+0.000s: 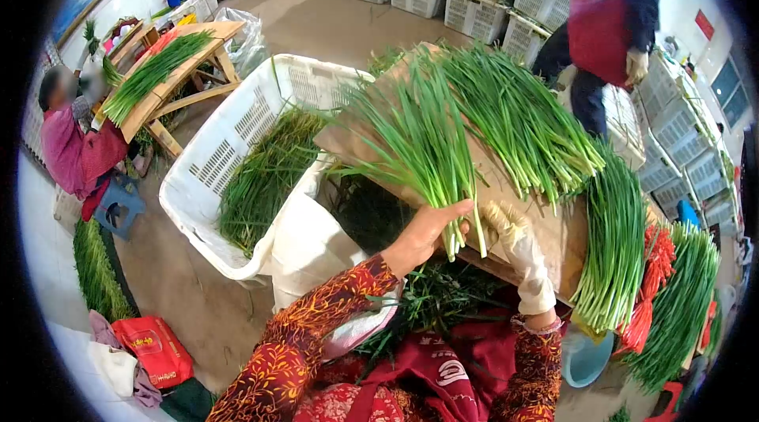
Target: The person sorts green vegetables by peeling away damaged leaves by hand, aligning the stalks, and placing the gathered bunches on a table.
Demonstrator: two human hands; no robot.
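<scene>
While the left hand grips a bunch of green stalks near its pale ends over the near edge of the tabletop, the gloved right hand is curled just beside it; whether it holds anything cannot be told. More stalks lie toward the far edge, and a thick row lies at the right end, beside red strips.

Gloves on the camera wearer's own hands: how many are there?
1: a pale glove, on the right hand. The left hand, closed around green stalks, is bare. Both hands are in view.
</scene>
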